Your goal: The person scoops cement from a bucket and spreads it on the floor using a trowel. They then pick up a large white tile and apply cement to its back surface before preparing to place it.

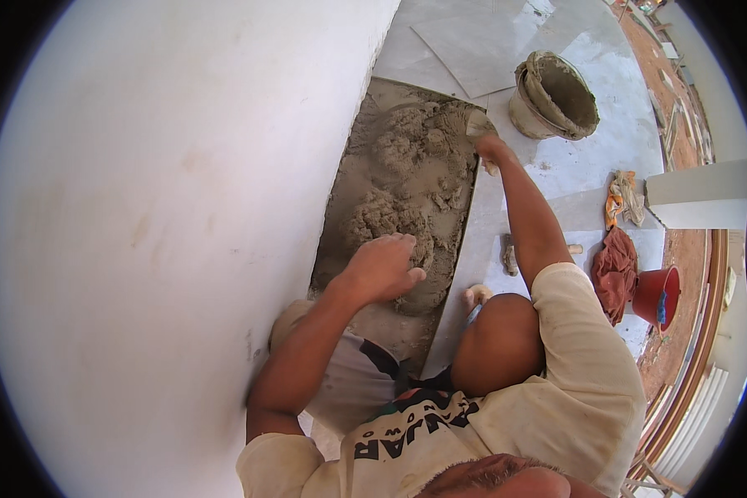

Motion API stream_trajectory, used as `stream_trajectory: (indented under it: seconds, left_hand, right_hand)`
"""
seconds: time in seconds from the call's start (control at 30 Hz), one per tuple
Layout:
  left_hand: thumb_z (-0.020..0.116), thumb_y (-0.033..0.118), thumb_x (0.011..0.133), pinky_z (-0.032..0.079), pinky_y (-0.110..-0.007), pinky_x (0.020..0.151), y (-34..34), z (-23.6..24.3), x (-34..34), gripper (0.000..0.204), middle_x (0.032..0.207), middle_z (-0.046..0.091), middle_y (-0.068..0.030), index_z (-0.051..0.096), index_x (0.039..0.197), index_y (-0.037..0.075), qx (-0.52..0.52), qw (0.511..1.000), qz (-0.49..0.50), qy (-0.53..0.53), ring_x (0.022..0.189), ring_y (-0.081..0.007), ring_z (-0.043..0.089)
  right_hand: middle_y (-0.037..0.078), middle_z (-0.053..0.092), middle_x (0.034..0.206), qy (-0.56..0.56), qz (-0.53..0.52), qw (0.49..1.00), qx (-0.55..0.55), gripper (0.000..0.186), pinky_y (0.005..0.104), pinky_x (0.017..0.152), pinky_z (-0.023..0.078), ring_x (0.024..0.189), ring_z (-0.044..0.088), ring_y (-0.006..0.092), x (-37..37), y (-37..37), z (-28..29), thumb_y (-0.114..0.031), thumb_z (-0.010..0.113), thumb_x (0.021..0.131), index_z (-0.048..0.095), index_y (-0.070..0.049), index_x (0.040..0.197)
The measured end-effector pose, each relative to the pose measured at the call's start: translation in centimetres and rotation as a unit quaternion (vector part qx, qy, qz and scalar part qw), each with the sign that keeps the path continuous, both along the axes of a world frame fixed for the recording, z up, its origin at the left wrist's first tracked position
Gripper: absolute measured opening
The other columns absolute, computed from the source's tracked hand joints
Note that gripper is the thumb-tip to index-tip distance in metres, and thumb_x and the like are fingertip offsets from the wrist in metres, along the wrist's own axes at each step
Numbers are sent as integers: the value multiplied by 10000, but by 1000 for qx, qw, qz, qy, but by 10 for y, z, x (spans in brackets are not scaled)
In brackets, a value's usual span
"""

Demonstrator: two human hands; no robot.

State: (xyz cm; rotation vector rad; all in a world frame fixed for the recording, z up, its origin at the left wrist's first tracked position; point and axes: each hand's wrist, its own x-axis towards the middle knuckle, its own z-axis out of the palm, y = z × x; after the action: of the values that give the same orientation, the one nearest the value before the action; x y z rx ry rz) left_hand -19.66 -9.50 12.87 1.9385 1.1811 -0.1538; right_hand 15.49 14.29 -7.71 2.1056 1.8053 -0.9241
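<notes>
Wet grey mortar [398, 149] lies in lumps and smears in a recessed strip of floor between the white wall and the laid tiles. Above its near part hovers my left hand [383, 267], thumb apart from the fingers and nothing visible in it. At the strip's far right corner, my right hand [491, 151] is closed round the handle of a trowel [478, 124]. The trowel's blade rests at the edge of the mortar and looks partly smeared with it; my fingers hide most of the handle.
A mortar-crusted bucket [527, 112] stands on the tiles at the far right. A mallet-like tool [509, 254], a brown cloth [614, 270], an orange and white rag [622, 199] and a red bucket [662, 292] are on the right, near a pillar [701, 195]. The white wall [183, 207] borders the left.
</notes>
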Motion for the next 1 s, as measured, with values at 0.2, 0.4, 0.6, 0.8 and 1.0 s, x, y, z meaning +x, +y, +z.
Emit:
stream_trajectory:
  seconds: [0.2, 0.4, 0.6, 0.8, 1.0]
  left_hand:
    - [670, 364, 891, 430, -438, 1056, 0, -8, 4, 590, 1295, 591, -240, 543, 1293, -49, 22, 999, -15, -24, 1232, -376, 550]
    - [667, 338, 900, 460, -456, 1007, -3, -13, 3, 444, 1167, 630, -236, 563, 1131, -27, 48, 998, -10, -33, 1162, -383, 582]
    - [663, 352, 891, 429, -441, 1060, 1, -10, 8, 583, 1307, 583, -238, 538, 1295, -49, 13, 1000, -21, -16, 1252, -374, 537]
    - [673, 346, 885, 430, -440, 1057, 4, -15, 8, 579, 1310, 584, -237, 547, 1275, -63, -3, 1000, -17, -13, 1249, -371, 539]
    - [673, 354, 890, 421, -435, 1070, 8, -15, 10, 588, 1327, 579, -239, 545, 1290, -58, -17, 1000, -23, 5, 1267, -370, 529]
  right_hand:
    - [146, 583, 761, 291, -340, 894, -17, 332, 431, 491, 521, 577, 587, 258, -21, -9, 1, -216, 511, 962, 520, 9, 1206]
    - [123, 567, 777, 432, -438, 786, 61, 345, 371, 471, 510, 559, 566, 230, -42, -60, 26, -314, 502, 990, 471, -13, 1155]
    - [94, 553, 759, 488, -503, 710, 67, 297, 363, 479, 516, 562, 556, 209, -10, -84, 11, -314, 497, 1000, 477, -29, 1081]
    - [111, 560, 768, 494, -464, 735, 9, 332, 382, 509, 528, 596, 579, 228, -26, -78, 10, -320, 506, 998, 478, -8, 1106]
    - [105, 557, 791, 466, -458, 755, 56, 335, 377, 511, 540, 614, 585, 214, -34, -54, 2, -307, 516, 998, 459, -8, 1138]
